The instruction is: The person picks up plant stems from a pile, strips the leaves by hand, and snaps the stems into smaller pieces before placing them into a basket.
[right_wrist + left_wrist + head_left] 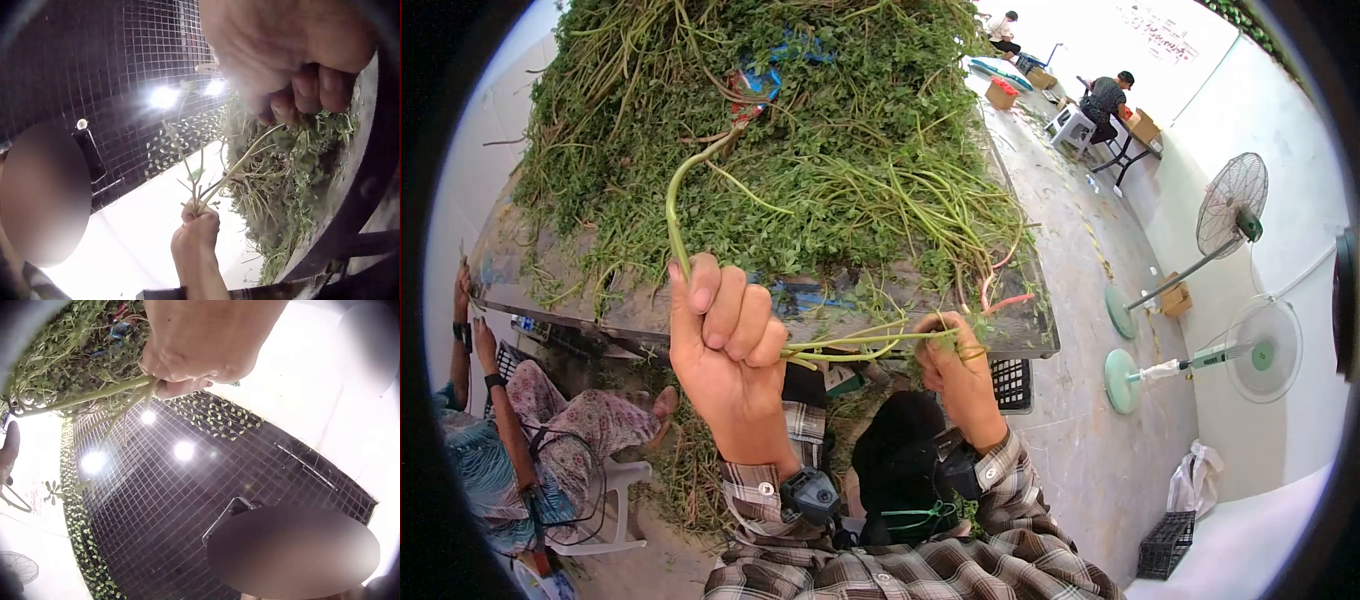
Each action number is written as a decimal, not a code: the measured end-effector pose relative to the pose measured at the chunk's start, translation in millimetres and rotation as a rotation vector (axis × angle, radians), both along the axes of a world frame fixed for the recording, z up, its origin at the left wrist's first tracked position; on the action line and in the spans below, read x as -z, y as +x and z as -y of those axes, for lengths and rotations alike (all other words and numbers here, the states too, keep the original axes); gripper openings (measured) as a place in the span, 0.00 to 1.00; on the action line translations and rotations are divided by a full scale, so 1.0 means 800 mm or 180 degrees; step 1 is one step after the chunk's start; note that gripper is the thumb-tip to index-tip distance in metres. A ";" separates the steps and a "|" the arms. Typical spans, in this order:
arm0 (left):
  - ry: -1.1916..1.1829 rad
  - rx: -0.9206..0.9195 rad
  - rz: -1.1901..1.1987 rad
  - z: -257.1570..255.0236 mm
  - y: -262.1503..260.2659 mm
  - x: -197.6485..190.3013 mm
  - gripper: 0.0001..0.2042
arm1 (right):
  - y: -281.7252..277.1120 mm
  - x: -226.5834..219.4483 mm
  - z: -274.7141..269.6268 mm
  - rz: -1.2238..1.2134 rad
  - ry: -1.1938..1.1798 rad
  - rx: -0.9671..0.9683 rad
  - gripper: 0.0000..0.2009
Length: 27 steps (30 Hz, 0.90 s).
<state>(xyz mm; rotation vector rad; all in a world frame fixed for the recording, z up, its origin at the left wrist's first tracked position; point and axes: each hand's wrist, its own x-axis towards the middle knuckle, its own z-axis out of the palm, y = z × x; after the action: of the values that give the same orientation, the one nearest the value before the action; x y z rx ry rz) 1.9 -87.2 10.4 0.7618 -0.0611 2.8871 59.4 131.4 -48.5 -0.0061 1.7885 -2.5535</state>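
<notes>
My left hand (730,335) grips a bunch of leafless green stems in its fist, over the table's front edge. One thick stem (675,205) arches up from the fist and overlaps the heap of leafy greens (800,150). Thinner stems (850,347) run sideways to my right hand (965,385), whose thumb and fingers pinch them near their far end. In the right wrist view the forked stems (231,175) spread out from the left fist. A reddish stem (1008,303) lies at the table edge just beyond the right hand.
The greens cover most of a dark wooden table (625,315). A seated person (550,430) works at the left beside a white plastic chair (615,500). Two standing fans (1120,380) are on the right, with a black crate (1165,545) below. Other people sit farther back.
</notes>
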 end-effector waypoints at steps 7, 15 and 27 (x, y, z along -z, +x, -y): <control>-0.0198 -0.0118 0.0085 -0.006 0.003 -0.003 0.14 | 0.012 -0.046 0.044 -0.1075 0.3098 0.0285 0.24; -0.0398 -0.0350 0.0439 -0.016 0.012 -0.010 0.15 | 0.005 -0.021 0.018 -0.1702 0.3901 0.1045 0.13; -0.0013 -0.0576 -0.0075 0.024 0.011 -0.009 0.13 | 0.096 0.012 -0.131 -0.0031 0.4176 0.2021 0.09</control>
<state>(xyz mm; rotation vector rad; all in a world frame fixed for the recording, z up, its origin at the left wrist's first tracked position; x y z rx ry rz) 10.9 -106.6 18.0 0.8415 0.0177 3.0458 136.3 236.4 -58.1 0.6246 3.4068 -1.0024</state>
